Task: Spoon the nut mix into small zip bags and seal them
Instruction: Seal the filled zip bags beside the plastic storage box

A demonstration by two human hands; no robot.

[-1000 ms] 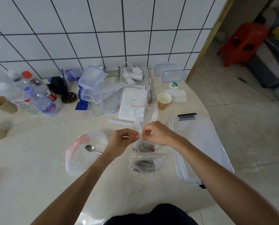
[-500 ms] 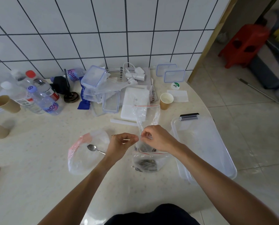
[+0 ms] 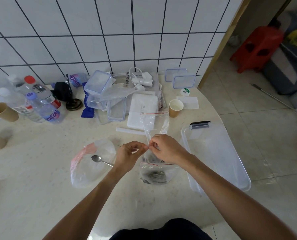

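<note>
Both hands meeting mid-frame, fingertips pinched on a clear zip bag that stands up between them, red seal line at its top edge up near the paper cup. Left hand clamped on the plastic from the left, right hand gripping the same spot from the right, knuckles nearly touching. Just below the hands, another zip bag with dark nut mix lying on the table, red strip across its top. Left of centre, a big limp clear bag with a metal spoon resting on it. Right of the hands, an empty clear plastic tub reaching toward the table edge. Upper left: water bottles and brown paper cups.
</note>
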